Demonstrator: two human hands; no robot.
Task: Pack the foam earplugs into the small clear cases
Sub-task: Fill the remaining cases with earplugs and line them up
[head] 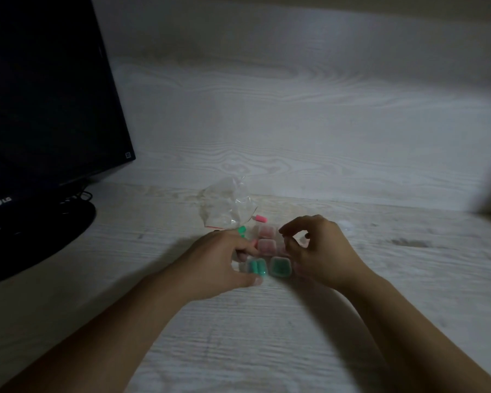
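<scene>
The left hand (224, 259) pinches a pink earplug (254, 243) over the clustered clear cases (267, 245), seemingly to load one, while the right hand (318, 248) curls half-closed, its grip hidden

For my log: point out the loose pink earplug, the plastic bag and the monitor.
Loose pink earplug (260, 218), head view, mid-body.
Plastic bag (226, 205), head view, crumpled centre.
Monitor (46, 95), head view, dark screen.

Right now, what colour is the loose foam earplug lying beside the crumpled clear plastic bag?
Pink: the loose foam earplug shows best in the head view.
</scene>
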